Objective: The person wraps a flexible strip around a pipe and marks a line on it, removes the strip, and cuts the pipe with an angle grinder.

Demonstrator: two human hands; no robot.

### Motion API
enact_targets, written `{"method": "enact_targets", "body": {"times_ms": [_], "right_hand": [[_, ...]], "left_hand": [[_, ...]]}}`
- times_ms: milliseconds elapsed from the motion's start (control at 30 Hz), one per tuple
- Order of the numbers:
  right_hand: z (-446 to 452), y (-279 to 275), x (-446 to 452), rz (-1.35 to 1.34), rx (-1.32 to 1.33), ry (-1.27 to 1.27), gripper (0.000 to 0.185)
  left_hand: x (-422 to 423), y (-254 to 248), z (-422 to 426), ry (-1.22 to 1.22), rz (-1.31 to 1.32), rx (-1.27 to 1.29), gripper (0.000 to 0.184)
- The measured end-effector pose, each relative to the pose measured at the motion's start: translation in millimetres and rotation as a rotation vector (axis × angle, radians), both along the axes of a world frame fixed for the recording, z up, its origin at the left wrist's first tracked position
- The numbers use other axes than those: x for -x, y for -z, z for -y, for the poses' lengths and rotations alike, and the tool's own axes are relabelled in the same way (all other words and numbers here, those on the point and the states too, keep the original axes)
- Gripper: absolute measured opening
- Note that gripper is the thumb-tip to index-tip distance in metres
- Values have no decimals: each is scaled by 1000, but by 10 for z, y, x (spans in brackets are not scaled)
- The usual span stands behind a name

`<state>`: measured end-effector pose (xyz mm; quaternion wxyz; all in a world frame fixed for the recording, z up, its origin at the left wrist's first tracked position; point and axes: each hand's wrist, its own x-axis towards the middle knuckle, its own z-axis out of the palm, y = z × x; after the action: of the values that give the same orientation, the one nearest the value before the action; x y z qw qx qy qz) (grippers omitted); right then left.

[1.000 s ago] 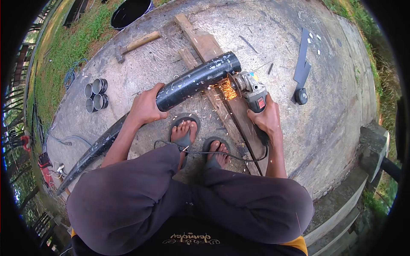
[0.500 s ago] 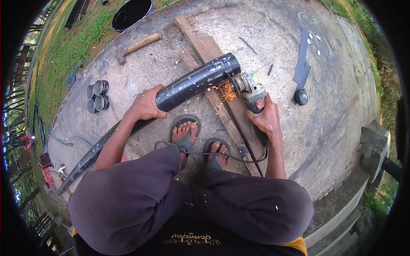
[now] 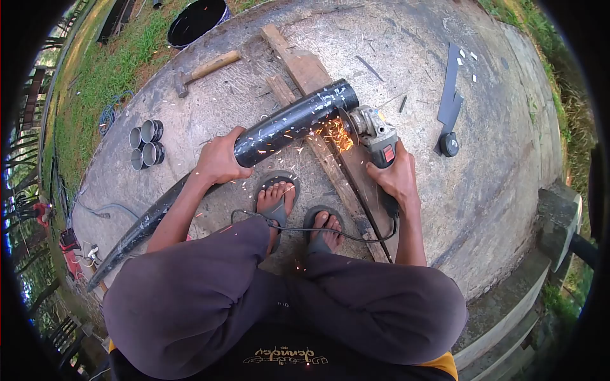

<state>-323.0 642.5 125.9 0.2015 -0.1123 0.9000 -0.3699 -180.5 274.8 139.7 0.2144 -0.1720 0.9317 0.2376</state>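
Note:
A long black metal pipe [image 3: 289,124] with scuffed pale patches slants from lower left to upper centre, its far end resting over wooden boards [image 3: 308,71]. My left hand [image 3: 222,159] is wrapped round the pipe near its middle. In my right hand [image 3: 395,173] is a grey angle grinder [image 3: 379,136], gripped by its body. The grinder's disc touches the pipe close to the far end, and orange sparks spray from the contact. A black cord [image 3: 318,228] runs from the grinder across my feet.
Several short cut pipe rings [image 3: 151,131] and a hammer [image 3: 206,70] lie on the concrete at left. At right are a flat grey strip [image 3: 450,95] and a round black tape measure [image 3: 448,145]. A dark-filled bucket [image 3: 198,24] stands at the back; concrete steps [image 3: 515,298] edge the right.
The spray of sparks has grown larger and brighter. My left hand and the pipe have shifted very slightly right; the grinder stays at nearly the same spot on the pipe.

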Motion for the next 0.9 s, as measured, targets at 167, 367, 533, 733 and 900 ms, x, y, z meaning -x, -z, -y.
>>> {"method": "enact_targets", "body": {"times_ms": [167,367,533,733,900], "right_hand": [[-6,-26,5,-26,-3,-19,63],[-8,-54,22,-8,-49,-27,62],[-29,-16,24,-25,-24,-38,62],[-43,25,41,-15,-23,-34,63],[-41,22,40,21,-71,-21,64]], "left_hand": [[0,6,-20,-10,-4,-4,85],[5,-47,-43,5,4,-8,87],[-62,54,-27,13,-41,57,89],[-33,-2,-70,-15,-20,59,90],[-53,-8,-88,0,-62,61,87]]}}
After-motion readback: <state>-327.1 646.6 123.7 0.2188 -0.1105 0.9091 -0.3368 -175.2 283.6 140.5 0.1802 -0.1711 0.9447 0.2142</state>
